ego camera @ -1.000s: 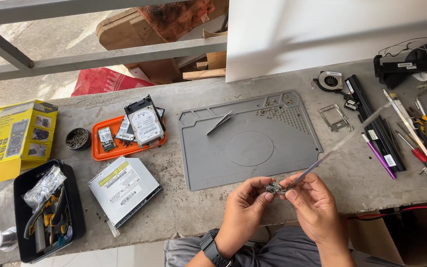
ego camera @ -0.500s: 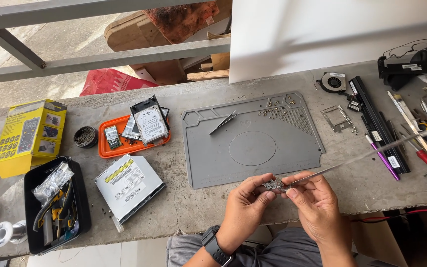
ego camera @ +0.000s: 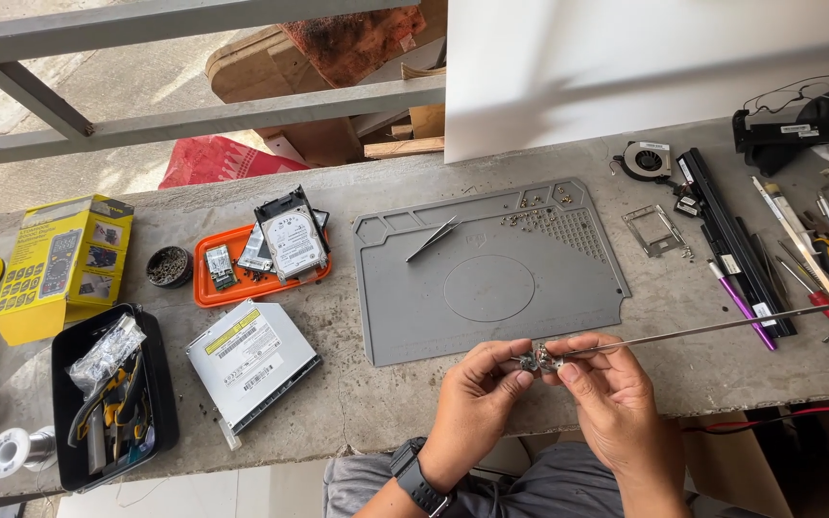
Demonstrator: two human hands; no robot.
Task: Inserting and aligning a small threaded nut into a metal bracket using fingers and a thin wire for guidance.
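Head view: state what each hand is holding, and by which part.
Both the left hand and the right hand pinch a small metal part between fingertips, at the near end of a long thin metal rod that reaches out to the right.

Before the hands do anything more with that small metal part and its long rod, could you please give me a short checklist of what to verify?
1. Part held by both hands: ok. Left hand and right hand pinch the small metal part at the fingertips.
2. Long thin rod clear of nearby tools: not ok. Its far end lies over the screwdrivers.
3. Grey work mat free below the hands: ok, bare centre.
4. Tweezers within reach: ok, on the mat.
5. Loose screws contained: ok, on the mat's upper part.
6. Part's condition: cannot tell, too small.
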